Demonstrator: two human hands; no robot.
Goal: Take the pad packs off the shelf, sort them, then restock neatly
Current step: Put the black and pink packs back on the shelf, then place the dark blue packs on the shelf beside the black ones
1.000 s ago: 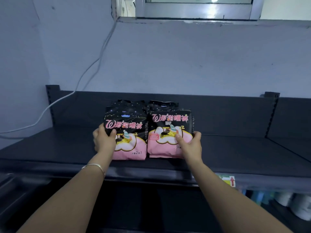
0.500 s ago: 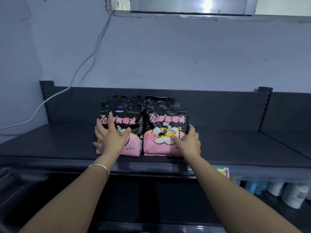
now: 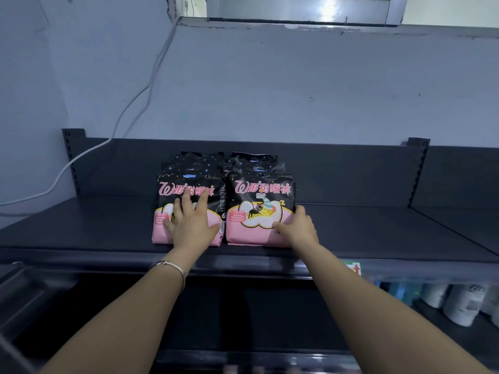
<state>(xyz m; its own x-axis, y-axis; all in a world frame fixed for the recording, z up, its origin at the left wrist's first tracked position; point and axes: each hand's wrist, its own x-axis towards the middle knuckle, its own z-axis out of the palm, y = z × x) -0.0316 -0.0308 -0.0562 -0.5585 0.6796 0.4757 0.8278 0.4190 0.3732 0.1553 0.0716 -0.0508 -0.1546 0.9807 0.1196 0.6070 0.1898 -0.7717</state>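
Two rows of black-and-pink pad packs stand side by side on the dark shelf [image 3: 94, 228], with more packs lined up behind each front one. My left hand [image 3: 193, 224] lies flat with spread fingers on the face of the front left pack [image 3: 186, 184]. My right hand [image 3: 298, 229] holds the lower right corner of the front right pack [image 3: 259, 209], thumb on its face and fingers round its right side.
A white cable [image 3: 89, 152] hangs down the wall to the shelf's left end. Slotted uprights [image 3: 417, 168] frame the shelf bay. White rolls and bottles [image 3: 464, 300] stand on a lower shelf at the right. A window ledge [image 3: 297, 25] runs above.
My left hand has moved from gripping the left pack's left edge to lying flat on its front. The right hand stays at the right pack's corner.
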